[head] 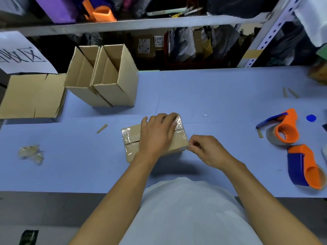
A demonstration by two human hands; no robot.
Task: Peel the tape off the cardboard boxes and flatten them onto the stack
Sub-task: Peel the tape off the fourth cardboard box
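Two hands work on one taped box [131, 138] lying at the middle of the blue table [221, 96]. The left hand [157, 133] lies palm down across the box top, fingers fairly straight, their tips curling slightly over the far edge, pressing it in place. The right hand [205, 150] sits at the box's 4 o'clock corner, thumb and forefinger pinched together on the tape [182, 137] end there (how much is lifted I cannot tell). Clear tape wraps the box along its seam and ends. At 10 o'clock stand two open boxes [104, 76], touching side by side; beside them at 9 o'clock lies the flat stack [31, 96]. A tape wad [31, 153] lies at 8 o'clock. Two orange-and-blue dispensers [286, 128] rest at 3 o'clock.
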